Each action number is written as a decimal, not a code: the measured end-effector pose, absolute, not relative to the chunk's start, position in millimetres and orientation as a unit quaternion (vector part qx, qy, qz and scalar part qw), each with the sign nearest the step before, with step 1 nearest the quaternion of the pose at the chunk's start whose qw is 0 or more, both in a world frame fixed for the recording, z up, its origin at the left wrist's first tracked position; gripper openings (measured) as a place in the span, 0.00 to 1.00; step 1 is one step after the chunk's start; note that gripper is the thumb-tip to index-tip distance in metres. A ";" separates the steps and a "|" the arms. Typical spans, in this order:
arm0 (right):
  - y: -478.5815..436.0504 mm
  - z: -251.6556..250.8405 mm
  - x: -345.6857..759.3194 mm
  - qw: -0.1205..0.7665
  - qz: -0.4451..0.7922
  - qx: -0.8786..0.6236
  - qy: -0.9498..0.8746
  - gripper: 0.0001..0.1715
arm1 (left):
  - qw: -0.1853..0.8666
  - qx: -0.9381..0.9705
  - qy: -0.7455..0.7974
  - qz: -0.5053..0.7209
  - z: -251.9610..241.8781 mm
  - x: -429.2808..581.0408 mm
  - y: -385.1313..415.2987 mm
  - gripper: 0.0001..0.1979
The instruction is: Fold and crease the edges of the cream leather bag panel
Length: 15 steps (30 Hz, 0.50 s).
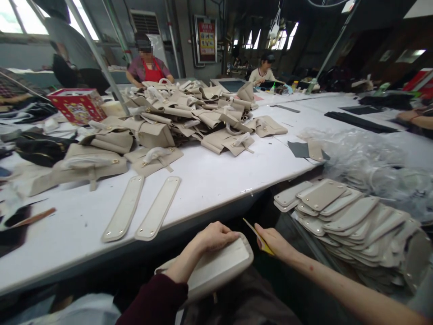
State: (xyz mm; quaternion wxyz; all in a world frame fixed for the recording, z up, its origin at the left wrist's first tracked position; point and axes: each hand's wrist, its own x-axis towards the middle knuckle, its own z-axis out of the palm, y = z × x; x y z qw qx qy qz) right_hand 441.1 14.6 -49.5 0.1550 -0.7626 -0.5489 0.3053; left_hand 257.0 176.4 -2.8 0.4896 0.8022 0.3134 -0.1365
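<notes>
My left hand (214, 238) grips a beige, padded-looking bag piece (219, 271) with rounded corners, held over my lap below the table's front edge. Its fingers bend over the piece's upper side, and its far edge is partly hidden under them. Just right of that piece, my right hand (275, 241) closes on a slim yellow tool (267, 248), whose narrow end points up and left. The tool and the piece are apart. Two long beige strips (123, 207) with metal studs at their ends lie on the white table (199, 189) ahead of me.
A heap of beige bag parts (189, 113) covers the table's middle. At right rises a stack of studded beige strips (358, 221), with clear plastic bags (372, 153) behind. A red box (77, 106) stands left beside a metal pole. Co-workers (149, 67) sit across the table.
</notes>
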 end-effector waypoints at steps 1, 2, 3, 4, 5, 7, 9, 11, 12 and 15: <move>16.7 -50.9 441.3 0.162 0.306 -0.767 -0.540 0.48 | 0.486 0.802 0.317 -0.140 -2.4 259.5 176.4 0.28; 19.9 -50.9 441.0 0.165 0.302 -0.771 -0.536 0.46 | 0.483 0.802 0.321 -0.144 -2.0 262.4 175.7 0.27; 23.7 -49.6 440.3 0.163 0.293 -0.774 -0.537 0.45 | 0.481 0.800 0.327 -0.147 -1.5 265.6 174.1 0.26; 28.0 -47.1 439.4 0.159 0.281 -0.773 -0.546 0.43 | 0.480 0.798 0.333 -0.150 -0.8 268.5 172.0 0.24; 32.3 -43.7 438.7 0.153 0.268 -0.768 -0.561 0.40 | 0.479 0.794 0.342 -0.152 0.2 270.7 169.9 0.23; 41.3 -35.9 439.0 0.139 0.239 -0.747 -0.605 0.35 | 0.480 0.784 0.364 -0.152 2.8 270.5 168.4 0.22; 51.0 -28.7 443.2 0.107 0.187 -0.714 -0.667 0.30 | 0.491 0.769 0.385 -0.139 5.9 258.4 175.1 0.22; 62.2 -23.3 449.8 0.072 0.117 -0.677 -0.723 0.28 | 0.511 0.750 0.408 -0.100 8.3 228.1 188.5 0.22; 68.2 -21.0 452.5 0.065 0.090 -0.660 -0.743 0.28 | 0.521 0.738 0.423 -0.071 8.5 205.8 195.1 0.22; 86.1 -14.1 448.6 0.080 0.060 -0.625 -0.774 0.29 | 0.544 0.679 0.492 0.024 1.3 125.4 201.4 0.28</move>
